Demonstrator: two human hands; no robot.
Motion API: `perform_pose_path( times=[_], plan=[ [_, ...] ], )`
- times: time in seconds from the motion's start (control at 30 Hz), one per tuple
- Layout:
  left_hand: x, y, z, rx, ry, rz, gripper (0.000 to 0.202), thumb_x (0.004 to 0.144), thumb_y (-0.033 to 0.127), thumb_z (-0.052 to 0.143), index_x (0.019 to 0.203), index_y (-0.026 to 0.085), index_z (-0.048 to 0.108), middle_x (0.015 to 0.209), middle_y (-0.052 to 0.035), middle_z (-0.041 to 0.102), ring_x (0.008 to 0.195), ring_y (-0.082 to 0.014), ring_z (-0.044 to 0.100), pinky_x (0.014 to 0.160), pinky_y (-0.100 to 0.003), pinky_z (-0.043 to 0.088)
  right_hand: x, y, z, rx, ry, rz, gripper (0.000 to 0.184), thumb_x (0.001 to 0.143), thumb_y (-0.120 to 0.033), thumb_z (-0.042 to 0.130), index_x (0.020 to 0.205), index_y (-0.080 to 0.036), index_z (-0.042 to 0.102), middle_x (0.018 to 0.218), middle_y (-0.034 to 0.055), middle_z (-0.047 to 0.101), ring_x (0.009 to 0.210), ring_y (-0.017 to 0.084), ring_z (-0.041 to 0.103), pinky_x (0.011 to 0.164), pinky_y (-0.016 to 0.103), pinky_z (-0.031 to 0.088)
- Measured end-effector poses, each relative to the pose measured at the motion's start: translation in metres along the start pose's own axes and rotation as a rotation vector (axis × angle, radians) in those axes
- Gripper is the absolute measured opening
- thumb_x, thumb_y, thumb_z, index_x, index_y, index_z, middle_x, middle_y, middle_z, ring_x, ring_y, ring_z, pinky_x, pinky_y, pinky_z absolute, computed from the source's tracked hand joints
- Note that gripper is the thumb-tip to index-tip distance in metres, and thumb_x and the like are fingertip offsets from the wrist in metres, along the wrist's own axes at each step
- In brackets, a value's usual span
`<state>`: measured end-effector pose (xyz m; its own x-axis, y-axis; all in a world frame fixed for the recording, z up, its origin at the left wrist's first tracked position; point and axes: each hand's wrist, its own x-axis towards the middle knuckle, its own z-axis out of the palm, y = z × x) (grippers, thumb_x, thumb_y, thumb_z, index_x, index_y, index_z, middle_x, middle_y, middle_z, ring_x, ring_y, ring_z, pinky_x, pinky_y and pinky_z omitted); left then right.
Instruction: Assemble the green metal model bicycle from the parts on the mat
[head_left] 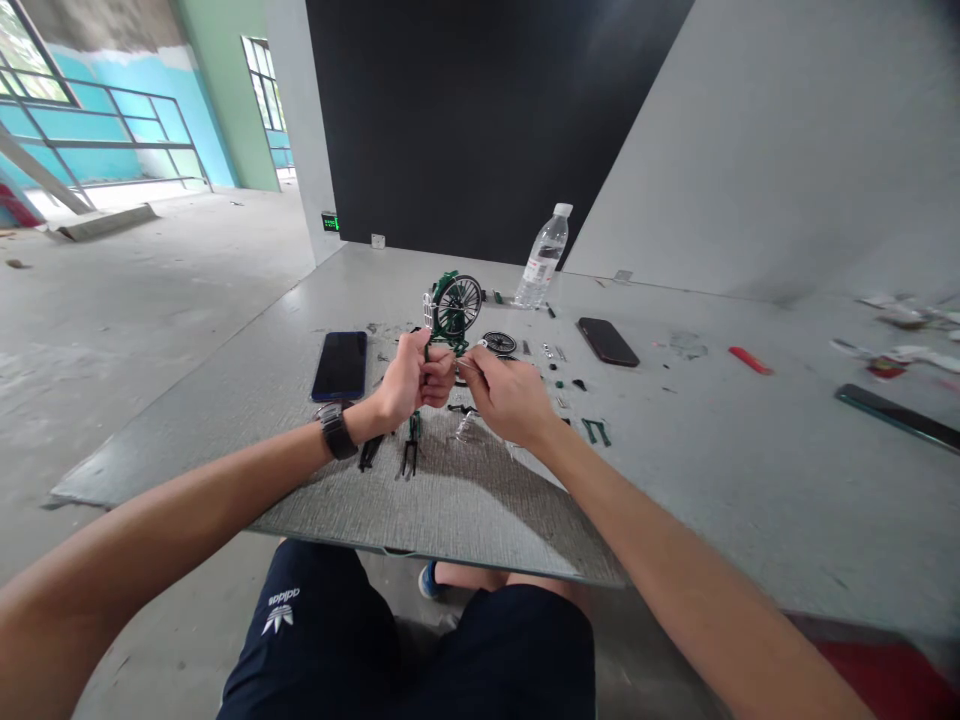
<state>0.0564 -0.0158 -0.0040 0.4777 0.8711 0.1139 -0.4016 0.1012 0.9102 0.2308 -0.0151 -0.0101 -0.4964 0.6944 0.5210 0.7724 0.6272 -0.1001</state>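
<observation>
The left hand [418, 382] grips a green model bicycle [454, 308] over the surface [675, 450], its spoked wheel uppermost. Just beside, the right hand [514, 395] pinches a thin piece [466, 363], too small to identify. A loose wheel [499, 343] lies beyond the right hand; a black fork [409, 456] lies nearer the person; a water bottle [544, 260] stands farther back.
</observation>
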Motion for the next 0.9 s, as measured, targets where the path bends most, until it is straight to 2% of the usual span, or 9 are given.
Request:
perform_pose_path(
  times=[0.27,0.5,0.63,0.8,0.9],
  plan=[
    [0.0018,-0.0026,0.0004,0.030,-0.010,-0.024,0.052,0.099,0.052,0.015,0.055,0.023,0.022,0.055,0.0061,0.016,0.045,-0.0089,0.015,0.041,-0.019,0.019,-0.0009,-0.0003,0.0006,0.085,0.090,-0.002,0.041,0.106,-0.043,0.029,0.093,-0.019,0.061,0.068,0.0040,0.065,0.056,0.016,0.052,0.058,0.031,0.027],
    [0.0019,-0.0048,0.0007,0.081,-0.030,-0.051,0.051,0.097,0.056,0.022,0.057,0.024,0.022,0.057,0.0066,0.014,0.047,-0.0093,0.013,0.042,-0.020,0.018,0.0024,-0.0042,-0.0041,0.162,0.162,0.072,0.039,0.105,-0.045,0.032,0.087,-0.021,0.057,0.059,-0.0010,0.054,0.052,0.014,0.046,0.056,0.030,0.028],
    [0.0017,-0.0086,-0.0020,0.066,-0.067,-0.015,0.049,0.093,0.057,0.029,0.058,0.024,0.022,0.057,0.0066,0.015,0.047,-0.0092,0.014,0.042,-0.021,0.018,0.0033,-0.0025,-0.0082,0.159,0.147,0.094,0.040,0.106,-0.047,0.030,0.092,-0.022,0.058,0.060,-0.0012,0.055,0.051,0.014,0.046,0.055,0.030,0.029],
    [0.0011,-0.0064,-0.0007,0.019,-0.035,-0.031,0.051,0.095,0.057,0.026,0.056,0.024,0.022,0.055,0.0068,0.015,0.046,-0.0089,0.013,0.042,-0.021,0.018,0.0011,0.0022,-0.0089,0.070,0.079,-0.018,0.035,0.103,-0.047,0.036,0.103,-0.020,0.060,0.061,-0.0001,0.060,0.052,0.015,0.050,0.054,0.031,0.028],
    [0.0009,-0.0036,0.0004,0.002,-0.035,-0.047,0.051,0.095,0.057,0.025,0.055,0.024,0.023,0.055,0.0069,0.015,0.046,-0.0090,0.013,0.042,-0.021,0.019,0.0002,0.0031,-0.0081,0.008,0.076,-0.018,0.035,0.103,-0.043,0.033,0.105,-0.020,0.060,0.062,0.0011,0.063,0.052,0.015,0.050,0.053,0.031,0.025]
  ],
)
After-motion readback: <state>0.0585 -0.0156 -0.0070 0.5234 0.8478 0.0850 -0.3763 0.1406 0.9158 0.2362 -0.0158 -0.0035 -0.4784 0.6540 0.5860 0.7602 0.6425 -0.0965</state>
